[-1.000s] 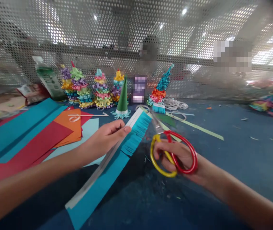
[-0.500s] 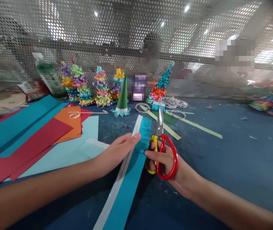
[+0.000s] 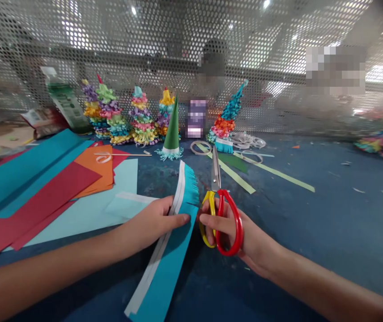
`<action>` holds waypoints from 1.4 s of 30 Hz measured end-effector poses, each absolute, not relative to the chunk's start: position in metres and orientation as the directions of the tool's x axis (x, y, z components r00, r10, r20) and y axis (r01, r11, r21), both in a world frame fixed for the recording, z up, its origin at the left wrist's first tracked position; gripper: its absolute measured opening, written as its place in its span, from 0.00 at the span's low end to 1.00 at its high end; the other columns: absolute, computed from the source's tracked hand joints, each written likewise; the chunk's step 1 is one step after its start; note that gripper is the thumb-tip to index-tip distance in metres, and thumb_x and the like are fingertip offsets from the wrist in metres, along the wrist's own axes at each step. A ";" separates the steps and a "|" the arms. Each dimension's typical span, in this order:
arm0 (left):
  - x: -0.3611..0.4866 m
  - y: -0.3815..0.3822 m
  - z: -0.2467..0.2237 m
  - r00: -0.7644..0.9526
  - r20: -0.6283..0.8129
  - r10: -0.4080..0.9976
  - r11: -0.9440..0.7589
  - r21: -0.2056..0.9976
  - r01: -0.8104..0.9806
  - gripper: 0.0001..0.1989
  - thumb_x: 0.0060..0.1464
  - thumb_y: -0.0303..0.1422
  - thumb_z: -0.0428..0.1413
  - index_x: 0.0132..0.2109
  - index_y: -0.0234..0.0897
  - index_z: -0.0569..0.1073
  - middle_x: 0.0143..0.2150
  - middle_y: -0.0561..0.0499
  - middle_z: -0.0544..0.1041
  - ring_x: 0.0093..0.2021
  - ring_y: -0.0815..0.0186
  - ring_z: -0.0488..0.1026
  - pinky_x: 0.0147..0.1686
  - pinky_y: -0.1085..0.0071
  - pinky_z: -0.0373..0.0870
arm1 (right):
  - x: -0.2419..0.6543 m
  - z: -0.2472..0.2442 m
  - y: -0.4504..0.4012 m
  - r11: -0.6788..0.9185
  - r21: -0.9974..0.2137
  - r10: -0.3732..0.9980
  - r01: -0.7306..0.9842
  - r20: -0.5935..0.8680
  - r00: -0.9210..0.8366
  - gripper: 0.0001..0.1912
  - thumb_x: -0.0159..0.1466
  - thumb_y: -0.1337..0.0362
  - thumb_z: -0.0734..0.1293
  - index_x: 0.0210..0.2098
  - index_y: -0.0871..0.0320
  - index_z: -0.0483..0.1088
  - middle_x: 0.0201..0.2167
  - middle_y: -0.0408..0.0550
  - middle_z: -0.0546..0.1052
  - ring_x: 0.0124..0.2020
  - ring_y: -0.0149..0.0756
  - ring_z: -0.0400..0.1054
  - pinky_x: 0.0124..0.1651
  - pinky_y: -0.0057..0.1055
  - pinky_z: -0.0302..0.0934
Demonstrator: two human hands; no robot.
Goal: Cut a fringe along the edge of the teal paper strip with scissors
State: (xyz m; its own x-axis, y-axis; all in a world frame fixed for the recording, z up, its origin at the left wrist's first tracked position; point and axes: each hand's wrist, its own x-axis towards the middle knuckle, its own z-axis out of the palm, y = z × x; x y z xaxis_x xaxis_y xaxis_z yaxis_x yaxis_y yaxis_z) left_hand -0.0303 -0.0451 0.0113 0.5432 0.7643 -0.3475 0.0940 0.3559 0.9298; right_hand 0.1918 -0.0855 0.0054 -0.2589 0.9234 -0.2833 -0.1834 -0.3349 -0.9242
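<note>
A long blue paper strip [image 3: 174, 250] is pinched in my left hand [image 3: 164, 217], thumb on top, the other fingers hidden beneath. White tape runs along its left edge, and short fringe cuts line the right edge near its far end. My right hand [image 3: 228, 223] holds a pair of scissors [image 3: 215, 174] with one red and one yellow handle. Their blades point away from me, look nearly closed and are apart from the paper. Beyond the strip stands a green paper cone [image 3: 172, 129] with a light blue fringe at its base.
Sheets of red paper [image 3: 60, 188], orange paper [image 3: 99, 172] and light blue paper [image 3: 126, 179] lie to the left. Several fringed cones [image 3: 142, 118] line the back, by a perforated metal screen [image 3: 164, 40]. Tape rolls [image 3: 201, 148] and pale green strips [image 3: 285, 176] lie behind the scissors.
My left hand has slid down the strip toward me, and the strip's fringed end has shifted left. The scissors have moved slightly left, and my right index finger has come off the paper.
</note>
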 end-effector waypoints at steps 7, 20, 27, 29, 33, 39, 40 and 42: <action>-0.020 -0.053 0.017 0.523 -0.394 0.756 0.401 0.910 0.106 0.21 0.50 0.46 0.73 0.44 0.38 0.81 0.34 0.55 0.82 0.33 0.64 0.74 0.35 0.71 0.72 | 0.191 0.000 -0.084 -0.220 -0.958 0.962 -0.184 -0.182 -0.204 0.18 0.59 0.52 0.80 0.36 0.52 0.70 0.20 0.36 0.75 0.23 0.32 0.69 0.29 0.29 0.63; -0.026 -0.057 0.019 0.490 -0.404 0.772 0.501 0.862 -0.080 0.12 0.60 0.41 0.70 0.41 0.37 0.80 0.39 0.47 0.89 0.39 0.61 0.85 0.43 0.67 0.79 | 0.279 0.046 -0.064 -0.198 -0.928 0.838 0.316 -0.328 -0.435 0.36 0.56 0.25 0.71 0.34 0.54 0.80 0.24 0.43 0.74 0.19 0.30 0.65 0.20 0.28 0.59; -0.027 -0.056 0.017 0.427 -0.359 0.830 0.431 0.898 -0.083 0.12 0.64 0.43 0.67 0.41 0.37 0.82 0.38 0.49 0.90 0.39 0.63 0.86 0.38 0.73 0.80 | 0.314 0.043 -0.071 -0.056 -0.737 0.798 0.673 -0.438 -0.414 0.21 0.60 0.42 0.76 0.28 0.53 0.73 0.18 0.37 0.67 0.19 0.28 0.54 0.23 0.29 0.47; -0.028 -0.056 0.016 0.402 -0.356 0.843 0.417 0.906 -0.072 0.12 0.65 0.42 0.66 0.41 0.37 0.84 0.37 0.50 0.90 0.40 0.62 0.87 0.37 0.74 0.80 | 0.306 0.039 -0.077 -0.093 -0.687 0.788 0.720 -0.493 -0.369 0.14 0.60 0.51 0.76 0.29 0.52 0.73 0.18 0.38 0.70 0.20 0.30 0.56 0.24 0.28 0.47; -0.031 -0.057 0.013 0.395 -0.334 0.856 0.383 0.923 -0.048 0.13 0.65 0.43 0.66 0.39 0.39 0.86 0.37 0.50 0.90 0.42 0.61 0.87 0.40 0.74 0.81 | 0.284 0.037 -0.084 -0.225 -0.597 0.739 0.770 -0.619 -0.264 0.08 0.58 0.60 0.75 0.26 0.51 0.73 0.19 0.41 0.78 0.21 0.35 0.65 0.23 0.29 0.50; -0.032 -0.057 0.011 0.422 -0.362 0.831 0.429 0.900 -0.073 0.11 0.64 0.42 0.67 0.39 0.40 0.86 0.36 0.52 0.90 0.40 0.61 0.87 0.39 0.73 0.82 | 0.279 0.036 -0.086 -0.197 -0.621 0.747 0.759 -0.596 -0.293 0.04 0.58 0.63 0.72 0.27 0.47 0.75 0.17 0.41 0.80 0.21 0.40 0.72 0.25 0.31 0.55; -0.032 -0.057 0.011 0.421 -0.374 0.826 0.442 0.894 -0.072 0.11 0.64 0.42 0.67 0.39 0.41 0.87 0.35 0.51 0.90 0.40 0.61 0.87 0.39 0.73 0.82 | 0.279 0.036 -0.087 -0.197 -0.624 0.746 0.756 -0.596 -0.297 0.04 0.58 0.63 0.72 0.28 0.47 0.75 0.17 0.41 0.81 0.21 0.40 0.72 0.24 0.32 0.55; -0.032 -0.058 0.011 0.422 -0.380 0.823 0.445 0.893 -0.064 0.11 0.64 0.42 0.67 0.38 0.41 0.87 0.35 0.51 0.90 0.40 0.60 0.87 0.39 0.73 0.82 | 0.279 0.035 -0.089 -0.205 -0.621 0.737 0.756 -0.607 -0.299 0.04 0.59 0.62 0.72 0.27 0.47 0.75 0.17 0.42 0.81 0.20 0.41 0.72 0.23 0.32 0.55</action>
